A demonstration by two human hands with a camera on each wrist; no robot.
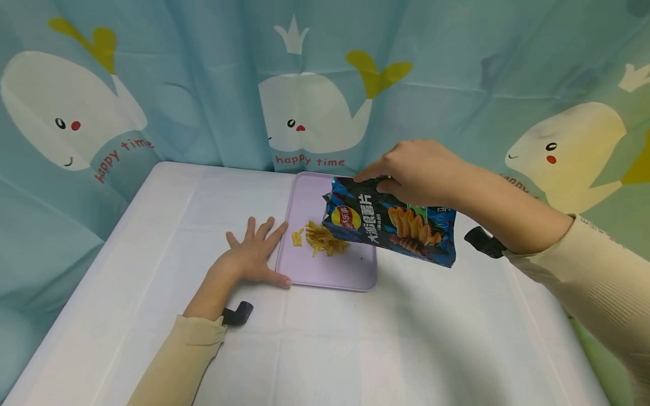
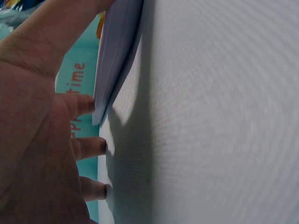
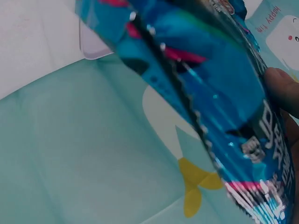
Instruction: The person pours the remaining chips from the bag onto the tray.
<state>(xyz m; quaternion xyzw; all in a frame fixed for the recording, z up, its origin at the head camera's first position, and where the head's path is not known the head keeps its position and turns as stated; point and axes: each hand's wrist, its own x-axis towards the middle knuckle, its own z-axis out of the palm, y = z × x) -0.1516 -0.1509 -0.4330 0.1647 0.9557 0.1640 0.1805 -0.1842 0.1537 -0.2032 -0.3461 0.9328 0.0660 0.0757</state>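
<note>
A blue and black potato chip bag point(image 1: 406, 225) is held in the air by my right hand point(image 1: 413, 172), which grips its upper edge. The bag tilts with its torn end to the left, over a lilac tray point(image 1: 330, 276). Yellow chips point(image 1: 325, 239) lie in a heap on the tray below that end, with a small piece apart on the left. My left hand point(image 1: 251, 254) has its fingers spread at the tray's left edge, thumb and forefinger touching the rim. In the right wrist view the crimped end of the bag point(image 3: 252, 186) shows, with a fingertip on it.
A white cloth covers the table point(image 1: 304, 349). Behind it hangs a blue-green curtain point(image 1: 213, 84) printed with whales, close to the tray's far edge. Dark wrist camera mounts point(image 1: 238, 313) stick out from both sleeves.
</note>
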